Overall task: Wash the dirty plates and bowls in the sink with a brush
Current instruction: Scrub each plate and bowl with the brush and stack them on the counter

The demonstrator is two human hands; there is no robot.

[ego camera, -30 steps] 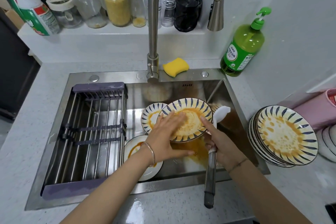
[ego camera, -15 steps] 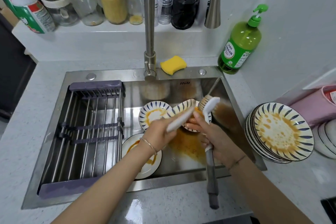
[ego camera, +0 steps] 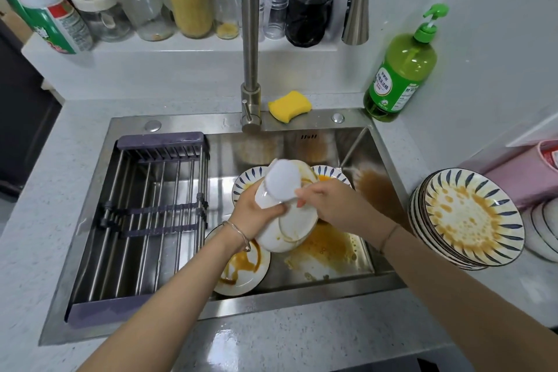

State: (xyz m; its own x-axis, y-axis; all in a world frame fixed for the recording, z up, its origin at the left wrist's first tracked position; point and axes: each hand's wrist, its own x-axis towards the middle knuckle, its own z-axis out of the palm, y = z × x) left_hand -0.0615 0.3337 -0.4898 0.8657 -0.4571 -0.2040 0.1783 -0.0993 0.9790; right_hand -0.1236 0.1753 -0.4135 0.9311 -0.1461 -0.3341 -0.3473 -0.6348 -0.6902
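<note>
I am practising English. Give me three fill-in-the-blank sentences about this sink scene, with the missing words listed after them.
1. The right hand presses a ____ against the plate that the left hand holds.
2. The sponge beside the faucet is ____ in colour.
3. The stack of dirty plates stands on the counter to the ____ of the sink.

Missing words: brush; yellow; right.
</note>
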